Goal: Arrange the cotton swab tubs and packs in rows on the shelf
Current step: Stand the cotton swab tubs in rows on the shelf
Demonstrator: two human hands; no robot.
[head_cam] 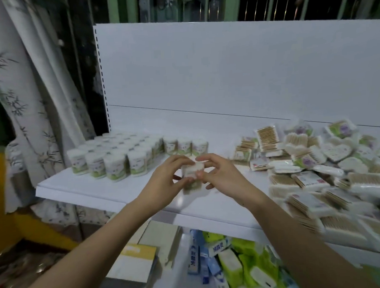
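A round cotton swab tub (192, 173) with a white and green label hangs above the white shelf (112, 188), a little in front of the rows. My left hand (164, 182) grips its left side and my right hand (218, 175) pinches its right side. Several matching tubs (111, 160) stand in neat rows at the shelf's left, with a short row of three tubs (185, 146) reaching toward the middle. A loose heap of flat cotton swab packs (312, 173) covers the right part of the shelf, some spilling over its front edge.
The shelf's white back panel (225, 72) rises behind. A printed curtain (30, 107) hangs at the left. Below the shelf lie boxes (133, 264) and green and blue packages (233, 261).
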